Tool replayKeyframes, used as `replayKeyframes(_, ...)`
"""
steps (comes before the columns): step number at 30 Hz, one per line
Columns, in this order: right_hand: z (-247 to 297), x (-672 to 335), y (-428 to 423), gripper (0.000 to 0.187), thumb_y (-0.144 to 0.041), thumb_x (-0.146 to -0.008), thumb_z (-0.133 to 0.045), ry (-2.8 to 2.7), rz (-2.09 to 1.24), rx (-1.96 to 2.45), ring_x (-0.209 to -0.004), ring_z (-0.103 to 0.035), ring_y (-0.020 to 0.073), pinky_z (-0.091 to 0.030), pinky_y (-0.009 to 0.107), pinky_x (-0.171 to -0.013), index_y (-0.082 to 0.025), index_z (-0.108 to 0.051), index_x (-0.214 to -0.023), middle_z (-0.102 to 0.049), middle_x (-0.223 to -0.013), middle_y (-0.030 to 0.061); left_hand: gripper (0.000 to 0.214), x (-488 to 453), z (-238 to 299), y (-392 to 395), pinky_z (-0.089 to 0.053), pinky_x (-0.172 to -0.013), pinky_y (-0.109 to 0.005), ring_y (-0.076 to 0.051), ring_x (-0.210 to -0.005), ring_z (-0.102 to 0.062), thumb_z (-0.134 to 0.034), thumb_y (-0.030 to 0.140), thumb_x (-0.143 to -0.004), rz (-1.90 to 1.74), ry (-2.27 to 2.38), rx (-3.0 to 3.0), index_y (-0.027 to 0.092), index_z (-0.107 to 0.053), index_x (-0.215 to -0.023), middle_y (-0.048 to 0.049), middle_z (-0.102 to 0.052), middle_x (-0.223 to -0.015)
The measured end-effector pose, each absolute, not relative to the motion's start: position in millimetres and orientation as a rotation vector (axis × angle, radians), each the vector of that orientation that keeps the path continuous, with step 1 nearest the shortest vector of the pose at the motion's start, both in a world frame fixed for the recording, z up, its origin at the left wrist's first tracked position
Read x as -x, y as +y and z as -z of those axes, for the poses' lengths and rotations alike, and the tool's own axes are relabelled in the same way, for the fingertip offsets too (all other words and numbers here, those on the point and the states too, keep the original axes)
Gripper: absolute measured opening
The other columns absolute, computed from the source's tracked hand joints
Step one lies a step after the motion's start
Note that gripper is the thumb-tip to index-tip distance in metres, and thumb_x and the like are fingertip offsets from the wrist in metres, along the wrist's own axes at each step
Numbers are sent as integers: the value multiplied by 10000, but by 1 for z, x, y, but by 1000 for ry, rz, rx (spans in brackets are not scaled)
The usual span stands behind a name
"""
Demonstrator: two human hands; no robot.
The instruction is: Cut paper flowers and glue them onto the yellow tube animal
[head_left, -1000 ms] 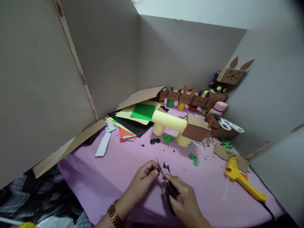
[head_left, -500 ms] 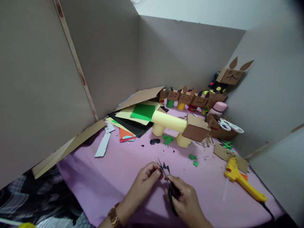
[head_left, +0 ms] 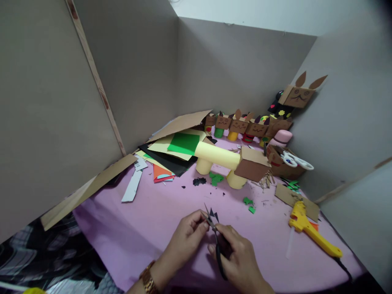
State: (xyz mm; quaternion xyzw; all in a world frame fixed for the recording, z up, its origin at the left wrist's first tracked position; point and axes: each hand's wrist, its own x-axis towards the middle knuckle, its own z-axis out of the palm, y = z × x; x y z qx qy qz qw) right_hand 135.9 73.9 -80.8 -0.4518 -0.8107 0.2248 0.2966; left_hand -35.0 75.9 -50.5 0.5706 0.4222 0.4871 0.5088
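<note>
Partly, the bare left hand (head_left: pixel 190 232) is hiding its own work: its thumb and fingertips are curling toward one another beside the blades, and I cannot tell whether they are pressing together or pinching a small scrap. The bare right hand (head_left: pixel 239 251) is closing its fingers around the black-handled metal scissors (head_left: pixel 218 255), covering part of the handles. The scissors are sitting between the two hands above the pink tablecloth (head_left: pixel 147 216), their blades standing slightly apart and pointing away from the person. Two slim black paper triangles (head_left: pixel 212 212) are lying just beyond the blades, their near ends lost behind the scissors and right hand. The lower frame edge is cutting off both forearms, the gold-coloured metal wristwatch (head_left: pixel 148 279) on the left wrist, and a yellow object (head_left: pixel 34 290) in the corner, too cropped to identify. Farther back, a pale yellow paper-tube figure (head_left: pixel 218 155) with a brown cardboard box head (head_left: pixel 252 167) is standing, the head partly covering the front leg.

On the left, a white printed label (head_left: pixel 140 163) is showing marks too small to read. Hand-drawn dark faces are marking the row of small brown cardboard boxes (head_left: pixel 257 129) at the back.
</note>
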Motion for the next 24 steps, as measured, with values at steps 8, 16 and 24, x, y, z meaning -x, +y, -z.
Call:
replayKeyframes(8,81,-136,75,304,-248,-781,-548,-2136,-658,1176,-656,-603,179,-475,266,-597,-213,-600,-1078,-636,-781,37,220,38,53,79,-351,-652,-240,-134,-668,-423,-540,366,-826,-1120,937,-1273,166,-532,-733,19,-480,-691)
replayKeyframes(16,79,-136,74,284,-257,-774,-543,-2094,-770,1176,-652,-579,182,-466,275,-620,-201,-621,-1040,-632,-779,45,235,55,44,87,-355,-650,-238,-125,-683,-443,-574,381,-815,-974,862,-1308,154,-572,-755,13,-517,-715)
replayKeyframes(24,83,-134,75,322,-273,-765,-558,-2018,-793,1179,-592,-545,158,-453,250,-567,-164,-620,-1062,-633,-759,39,231,20,54,74,-378,-618,-218,-104,-614,-491,-708,338,-695,-1268,918,-800,159,-562,-686,17,-566,-630)
